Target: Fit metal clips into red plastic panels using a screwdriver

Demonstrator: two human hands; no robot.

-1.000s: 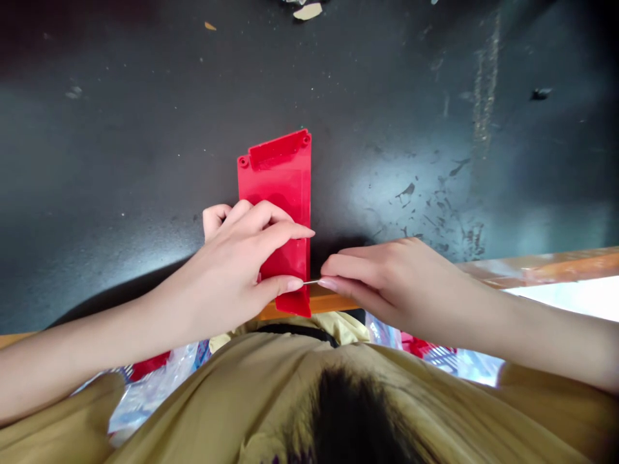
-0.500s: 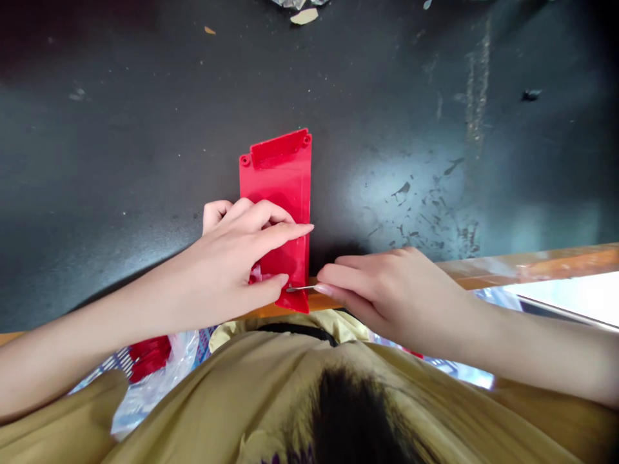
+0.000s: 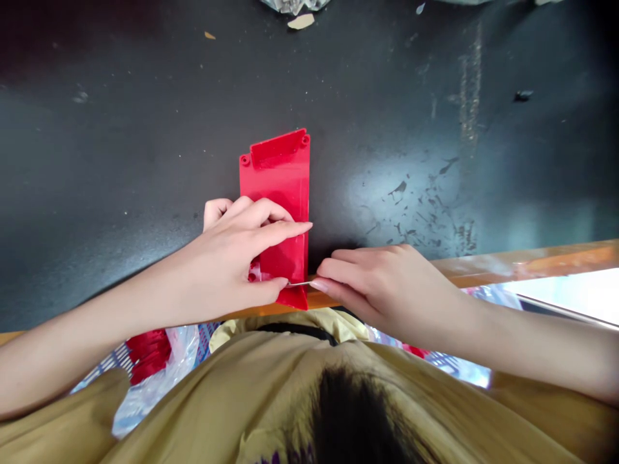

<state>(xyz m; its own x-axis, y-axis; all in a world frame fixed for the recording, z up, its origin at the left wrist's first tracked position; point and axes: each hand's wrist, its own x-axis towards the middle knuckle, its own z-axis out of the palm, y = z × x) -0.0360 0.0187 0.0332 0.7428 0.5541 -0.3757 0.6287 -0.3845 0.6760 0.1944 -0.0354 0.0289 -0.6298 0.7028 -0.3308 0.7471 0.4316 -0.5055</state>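
A red plastic panel [image 3: 278, 180] with a raised lip and screw bosses at its far end lies at the near edge of the black table. My left hand [image 3: 242, 248] grips it across the middle, with the index finger reaching over to its right side and the thumb near the lower end. Held in the pinched fingers of my right hand [image 3: 374, 280] is a thin metal blade-like tool [image 3: 300, 283]. Its tip meets the panel right beside my left thumb. The tool's handle is hidden inside my right hand.
The black table [image 3: 145, 116] has an orange-brown front edge [image 3: 556, 261]. Flakes and scraps [image 3: 406, 206] lie to the right, and a clear plastic bag [image 3: 294, 5] is at the back. Below the edge, red pieces [image 3: 149, 354] sit in a plastic-lined basket at left.
The tool's tip has shifted slightly away from my body along the panel, up against my left thumb. My left hand keeps its grip on the panel.
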